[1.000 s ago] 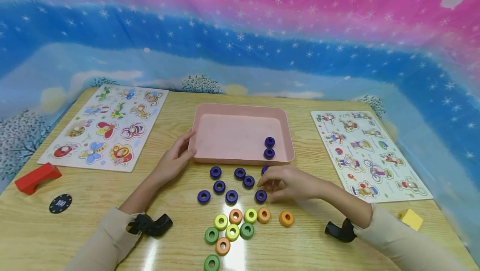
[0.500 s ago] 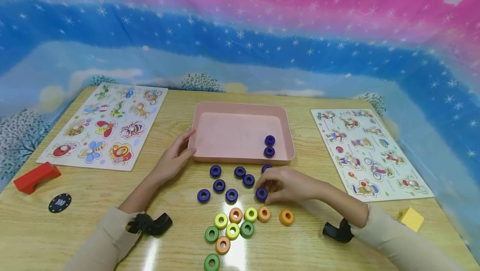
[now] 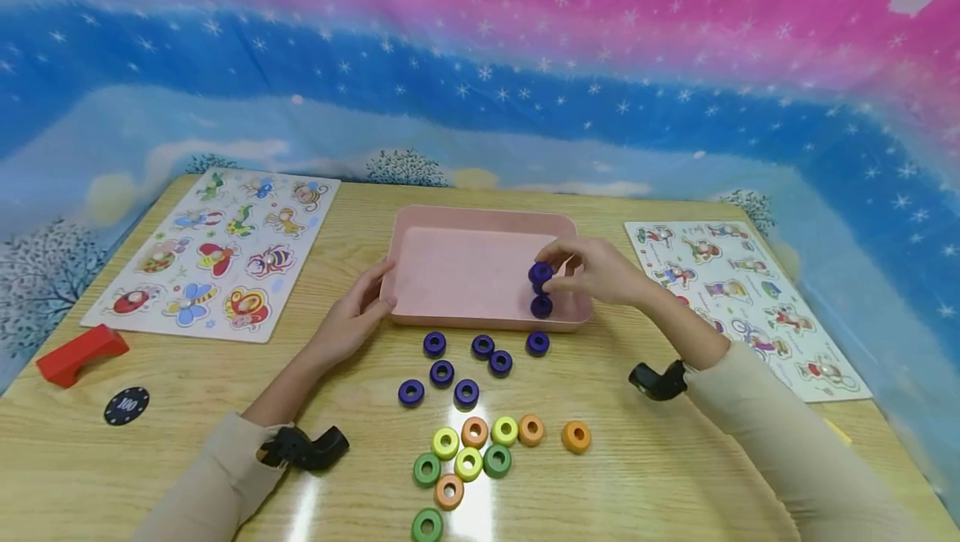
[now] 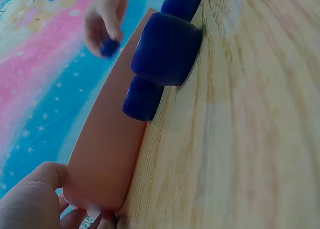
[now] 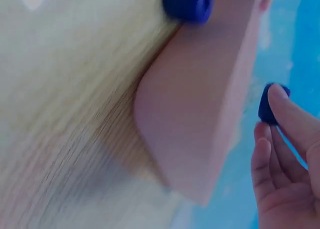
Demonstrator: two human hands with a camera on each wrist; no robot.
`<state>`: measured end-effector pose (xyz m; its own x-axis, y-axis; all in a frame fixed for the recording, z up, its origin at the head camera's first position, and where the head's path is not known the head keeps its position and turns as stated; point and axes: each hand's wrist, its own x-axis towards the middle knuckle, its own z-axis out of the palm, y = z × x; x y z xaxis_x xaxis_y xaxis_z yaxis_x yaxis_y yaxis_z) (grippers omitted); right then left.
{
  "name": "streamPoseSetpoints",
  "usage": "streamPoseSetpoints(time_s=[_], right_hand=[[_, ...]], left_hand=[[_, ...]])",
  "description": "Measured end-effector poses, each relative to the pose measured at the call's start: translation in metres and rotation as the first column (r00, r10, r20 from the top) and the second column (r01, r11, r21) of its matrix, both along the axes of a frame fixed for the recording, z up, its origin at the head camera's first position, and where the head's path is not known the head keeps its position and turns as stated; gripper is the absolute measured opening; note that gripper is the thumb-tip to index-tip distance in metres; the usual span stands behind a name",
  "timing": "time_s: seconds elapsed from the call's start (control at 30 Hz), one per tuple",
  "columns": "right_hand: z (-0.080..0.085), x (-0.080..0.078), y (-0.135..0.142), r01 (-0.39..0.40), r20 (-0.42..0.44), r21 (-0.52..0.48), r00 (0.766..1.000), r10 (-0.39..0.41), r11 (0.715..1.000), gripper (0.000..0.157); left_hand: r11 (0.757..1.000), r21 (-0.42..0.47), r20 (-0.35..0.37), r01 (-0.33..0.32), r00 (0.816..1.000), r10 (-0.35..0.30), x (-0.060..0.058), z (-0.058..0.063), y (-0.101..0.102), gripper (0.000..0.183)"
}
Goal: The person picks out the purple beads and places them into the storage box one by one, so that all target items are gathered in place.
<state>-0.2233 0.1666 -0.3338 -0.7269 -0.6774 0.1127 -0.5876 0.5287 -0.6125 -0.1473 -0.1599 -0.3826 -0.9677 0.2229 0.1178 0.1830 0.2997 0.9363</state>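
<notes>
My right hand (image 3: 600,271) pinches a dark blue ring (image 3: 541,273) between thumb and fingers, over the right part of the pink tray (image 3: 465,323). In the right wrist view the held ring (image 5: 270,104) shows above the tray's rim. Just below the held ring, another dark blue ring (image 3: 542,306) lies in the tray; one more is mostly hidden behind the held one. My left hand (image 3: 352,317) grips the tray's left side at the front corner, thumb and fingers around its wall in the left wrist view. Several dark blue rings (image 3: 467,393) lie on the table before the tray.
Nearer me lie green (image 3: 427,470), yellow (image 3: 446,443) and orange rings (image 3: 577,437). An insect puzzle board (image 3: 217,254), a red block (image 3: 81,353) and a black chip (image 3: 127,405) are left; a second puzzle board (image 3: 738,300) is right, with a yellow block mostly hidden by my sleeve.
My right hand has picked up a dark blue ring from the table and carried it forward over the tray. The left hand stays at the tray's left side.
</notes>
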Motion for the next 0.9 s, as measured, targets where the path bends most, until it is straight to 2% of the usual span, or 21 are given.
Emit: streamPoseSetpoints(time_s=[0.17, 0.37, 0.53, 0.67, 0.8, 0.83, 0.9], right_hand=[[-0.014, -0.028, -0.001, 0.135, -0.016, 0.066, 0.991, -0.134, 0.989, 0.027], [-0.025, -0.041, -0.009, 0.235, -0.060, 0.175, 0.972, -0.227, 0.956, 0.027], [-0.028, -0.045, -0.014, 0.219, -0.087, 0.253, 0.975, -0.203, 0.942, 0.027], [-0.028, -0.045, -0.016, 0.200, -0.103, 0.274, 0.979, -0.179, 0.941, 0.030], [-0.024, -0.043, -0.016, 0.213, -0.080, 0.287, 0.977, -0.199, 0.934, 0.036], [-0.021, -0.042, -0.015, 0.218, -0.073, 0.288, 0.976, -0.206, 0.933, 0.038], [-0.014, -0.039, -0.013, 0.226, -0.058, 0.275, 0.974, -0.218, 0.935, 0.041]], left_hand=[[1.000, -0.007, 0.000, 0.002, 1.000, -0.002, 0.000, -0.001, 0.000, 0.047], [1.000, 0.001, 0.002, -0.002, 1.000, 0.002, 0.000, 0.000, -0.001, 0.047], [1.000, 0.020, -0.002, 0.000, 1.000, 0.000, 0.000, 0.000, -0.001, 0.047], [1.000, 0.014, -0.009, 0.002, 1.000, -0.002, -0.001, -0.004, -0.003, 0.047], [1.000, 0.018, -0.007, 0.012, 1.000, -0.011, 0.000, -0.004, -0.003, 0.047], [1.000, 0.022, -0.001, 0.011, 1.000, -0.011, 0.001, 0.000, -0.002, 0.047], [0.999, 0.034, 0.002, 0.012, 1.000, -0.013, 0.000, -0.001, -0.001, 0.047]])
